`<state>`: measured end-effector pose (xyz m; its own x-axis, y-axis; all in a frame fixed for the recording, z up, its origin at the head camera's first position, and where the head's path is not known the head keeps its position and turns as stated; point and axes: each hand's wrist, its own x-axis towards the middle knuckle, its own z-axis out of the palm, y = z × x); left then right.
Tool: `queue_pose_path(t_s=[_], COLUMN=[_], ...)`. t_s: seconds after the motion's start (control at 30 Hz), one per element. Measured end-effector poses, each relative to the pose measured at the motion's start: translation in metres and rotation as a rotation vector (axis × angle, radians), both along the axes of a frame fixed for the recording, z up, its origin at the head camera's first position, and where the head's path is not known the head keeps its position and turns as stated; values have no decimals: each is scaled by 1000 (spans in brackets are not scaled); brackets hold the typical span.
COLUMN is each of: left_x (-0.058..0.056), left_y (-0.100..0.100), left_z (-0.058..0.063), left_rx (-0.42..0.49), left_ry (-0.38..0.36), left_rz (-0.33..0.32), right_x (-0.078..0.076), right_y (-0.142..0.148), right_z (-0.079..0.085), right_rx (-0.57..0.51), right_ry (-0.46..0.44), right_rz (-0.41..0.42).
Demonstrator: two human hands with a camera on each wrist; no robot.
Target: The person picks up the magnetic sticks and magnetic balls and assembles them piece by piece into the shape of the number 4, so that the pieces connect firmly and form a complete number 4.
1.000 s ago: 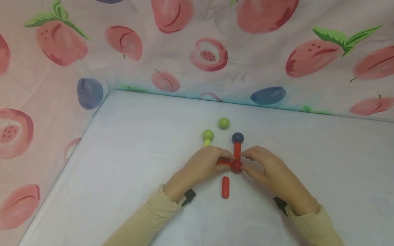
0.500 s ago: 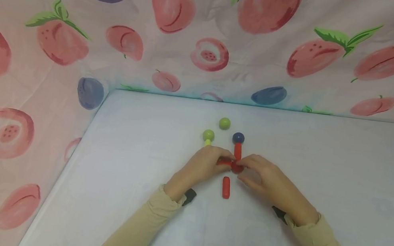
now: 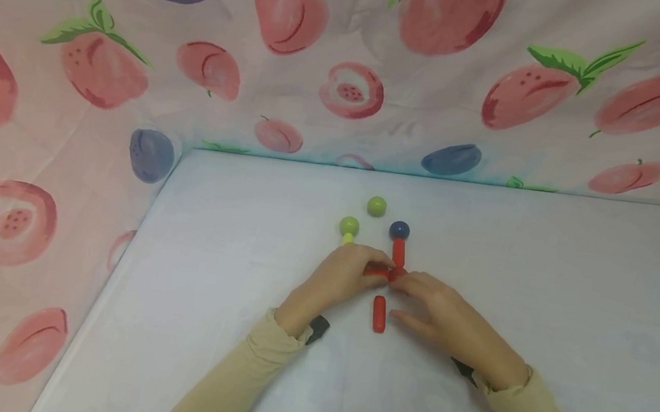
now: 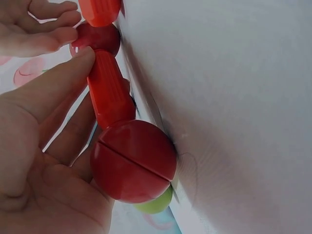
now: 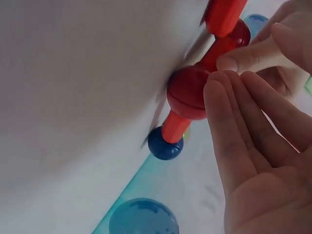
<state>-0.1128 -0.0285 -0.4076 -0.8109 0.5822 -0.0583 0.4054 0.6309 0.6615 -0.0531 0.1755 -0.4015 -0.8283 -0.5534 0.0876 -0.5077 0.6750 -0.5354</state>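
Observation:
My left hand [image 3: 344, 273] pinches an orange-red rod [image 4: 109, 90] between thumb and fingers. This rod joins two red balls; the nearer grooved red ball [image 4: 132, 163] stands out in the left wrist view. My right hand [image 3: 451, 313] has its straight fingertips against the other red ball [image 5: 187, 92], thumb apart from it. From that ball a second red rod [image 3: 399, 252] runs back to a dark blue ball [image 3: 399, 230]. A loose red rod [image 3: 379, 314] lies in front, close to the right thumb. In the head view, the left hand hides one red ball.
Behind the left hand is a green ball [image 3: 349, 226] on a yellow-green rod [image 3: 348, 239]. Another green ball [image 3: 376, 205] lies alone further back. All rest on a white table [image 3: 245, 210], with fruit-patterned cloth [image 3: 351, 91] behind and at the left.
My right hand has moved toward me; its thumb has left the red ball and come beside the loose rod, while its fingers now cover the ball's top. The left hand stays in place.

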Motion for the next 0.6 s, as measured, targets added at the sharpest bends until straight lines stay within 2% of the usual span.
queue_pose_path(t_s=[0.2,0.6], left_x=[0,1], left_y=[0,0], left_z=[0,1], left_rx=[-6,-20], left_ry=[9,18], left_rz=[-4,2], right_x=[3,5], right_y=[-3,-10], right_z=[-5,-12], right_rx=[33,75], right_ry=[-31,-10], right_rz=[9,19])
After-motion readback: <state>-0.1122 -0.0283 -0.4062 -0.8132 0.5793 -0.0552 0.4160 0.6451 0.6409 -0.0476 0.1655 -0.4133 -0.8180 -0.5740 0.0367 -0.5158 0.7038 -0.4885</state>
